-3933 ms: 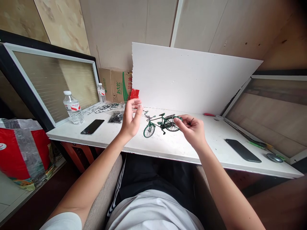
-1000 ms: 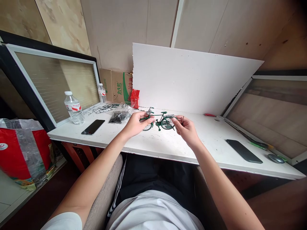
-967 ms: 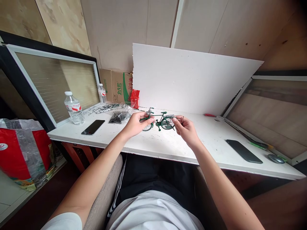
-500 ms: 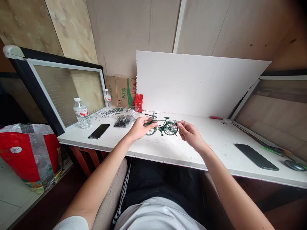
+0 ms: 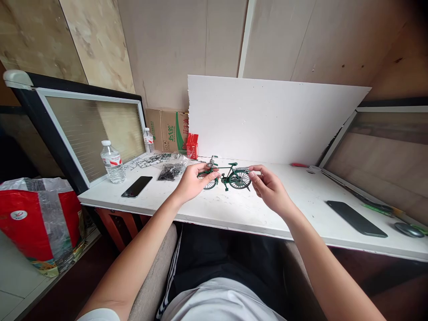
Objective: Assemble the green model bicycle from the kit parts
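Observation:
A small green model bicycle point(image 5: 239, 179) is held up over the table, its handlebar on the left and its saddle and rear rack on the right. My left hand point(image 5: 193, 182) pinches it at the front, thumb and fingers around the fork area, and covers part of the front wheel. At the back end, my right hand point(image 5: 269, 187) has its thumb and forefinger at the tip of the rear rack. The exact contact of the right fingertips is too small to make out fully.
On the white table point(image 5: 214, 209) lie a clear bag of dark parts point(image 5: 170, 171), black part frames point(image 5: 152, 160) and two phones point(image 5: 137, 186). Water bottles point(image 5: 113, 165), a red box point(image 5: 192, 146) and a carton point(image 5: 170, 131) stand left. A mouse point(image 5: 409, 229) lies far right.
My right hand has shifted slightly right, its thumb and forefinger a little farther apart at the rack. The left hand keeps its pinch on the model bicycle. The camera view has shifted slightly.

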The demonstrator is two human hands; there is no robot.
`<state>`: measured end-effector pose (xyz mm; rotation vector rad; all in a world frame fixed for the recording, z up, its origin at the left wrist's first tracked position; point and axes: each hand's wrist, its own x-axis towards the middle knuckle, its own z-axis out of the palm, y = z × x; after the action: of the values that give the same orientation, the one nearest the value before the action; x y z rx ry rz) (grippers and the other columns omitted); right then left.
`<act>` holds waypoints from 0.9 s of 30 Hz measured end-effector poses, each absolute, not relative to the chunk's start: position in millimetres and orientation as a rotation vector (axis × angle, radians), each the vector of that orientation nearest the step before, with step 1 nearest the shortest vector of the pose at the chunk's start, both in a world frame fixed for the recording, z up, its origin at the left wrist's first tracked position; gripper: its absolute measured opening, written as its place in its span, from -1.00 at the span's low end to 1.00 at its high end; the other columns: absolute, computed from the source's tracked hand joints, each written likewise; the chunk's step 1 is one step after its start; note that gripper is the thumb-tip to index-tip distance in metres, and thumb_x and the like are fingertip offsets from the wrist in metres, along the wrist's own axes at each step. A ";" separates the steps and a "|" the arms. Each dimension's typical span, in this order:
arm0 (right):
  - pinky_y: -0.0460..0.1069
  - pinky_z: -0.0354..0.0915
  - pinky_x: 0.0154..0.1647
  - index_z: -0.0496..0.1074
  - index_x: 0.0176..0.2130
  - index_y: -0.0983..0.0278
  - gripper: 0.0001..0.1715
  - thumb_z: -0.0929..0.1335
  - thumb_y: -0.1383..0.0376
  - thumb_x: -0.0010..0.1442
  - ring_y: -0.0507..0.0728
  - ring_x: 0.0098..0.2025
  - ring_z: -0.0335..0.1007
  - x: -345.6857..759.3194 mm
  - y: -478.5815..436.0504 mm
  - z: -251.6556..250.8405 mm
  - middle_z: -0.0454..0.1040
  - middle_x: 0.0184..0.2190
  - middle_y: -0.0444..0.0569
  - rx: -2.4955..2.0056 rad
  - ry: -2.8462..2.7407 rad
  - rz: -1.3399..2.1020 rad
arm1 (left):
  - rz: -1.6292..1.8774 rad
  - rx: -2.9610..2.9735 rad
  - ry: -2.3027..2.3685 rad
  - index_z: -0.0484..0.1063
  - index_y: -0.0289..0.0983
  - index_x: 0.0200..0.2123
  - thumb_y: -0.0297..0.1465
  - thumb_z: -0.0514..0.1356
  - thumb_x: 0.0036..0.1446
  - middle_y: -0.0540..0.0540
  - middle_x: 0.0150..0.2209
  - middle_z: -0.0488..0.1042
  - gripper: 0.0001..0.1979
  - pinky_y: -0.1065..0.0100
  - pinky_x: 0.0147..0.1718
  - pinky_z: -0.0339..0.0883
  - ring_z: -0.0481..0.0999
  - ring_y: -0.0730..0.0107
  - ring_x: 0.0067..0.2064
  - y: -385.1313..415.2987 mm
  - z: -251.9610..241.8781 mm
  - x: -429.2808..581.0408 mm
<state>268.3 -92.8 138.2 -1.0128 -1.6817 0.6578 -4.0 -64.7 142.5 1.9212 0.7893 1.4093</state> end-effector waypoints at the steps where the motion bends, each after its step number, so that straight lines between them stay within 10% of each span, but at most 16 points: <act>1: -0.06 0.01 -0.54 0.47 0.05 0.15 -0.49 0.37 -0.17 0.42 0.02 -0.51 -0.02 269.3 -94.6 140.2 0.11 -0.53 -0.25 -1.011 -1.682 0.645 | 1.429 1.937 0.777 0.65 -0.30 -0.10 -0.13 0.40 0.28 -0.24 -0.05 0.71 -0.66 0.20 0.07 0.49 0.66 0.11 0.05 -68.7 144.3 -3.2; 27: -0.05 0.00 -0.56 0.56 -0.02 0.22 -0.52 0.46 -0.10 0.36 0.01 -0.51 0.07 272.3 -107.7 155.8 0.34 -0.48 -0.14 -1.038 -1.715 0.561 | 1.418 1.991 0.750 0.74 -0.21 -0.03 -0.21 0.42 0.25 -0.17 0.05 0.72 -0.71 0.10 0.20 0.51 0.68 0.02 0.13 -81.9 147.6 0.4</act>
<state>272.3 -107.7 155.8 -1.0385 -1.7154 0.5612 0.4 -81.9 147.6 1.9906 0.7504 1.4179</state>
